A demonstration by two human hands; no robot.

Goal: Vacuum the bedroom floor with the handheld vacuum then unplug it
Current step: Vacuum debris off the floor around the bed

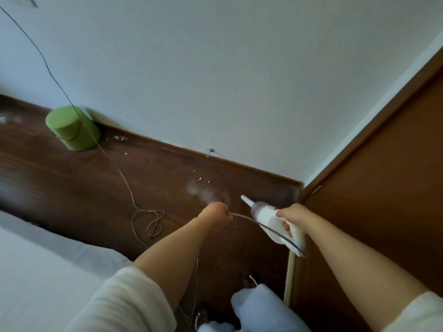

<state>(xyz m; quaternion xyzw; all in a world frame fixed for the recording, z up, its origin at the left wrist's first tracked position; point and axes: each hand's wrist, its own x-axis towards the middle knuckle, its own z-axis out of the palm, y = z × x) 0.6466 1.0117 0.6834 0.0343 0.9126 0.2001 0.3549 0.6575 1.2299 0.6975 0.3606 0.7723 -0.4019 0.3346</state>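
Right hand (291,215) is wrapped round the handle of the vacuum (271,218), nozzle aimed at the floor (72,188) near the door (383,212) corner. Left hand (215,213) is curled round the cord (251,220), holding it up off the boards. Crumbs (200,179) lie just ahead, not yet collected. Risk, in my judgement: the loose cord loops beside the left arm could snag a foot or pull taut. The green tub (72,128) by the wall is closed; contents not visible.

Dark wood floor (72,188), white wall (215,68)
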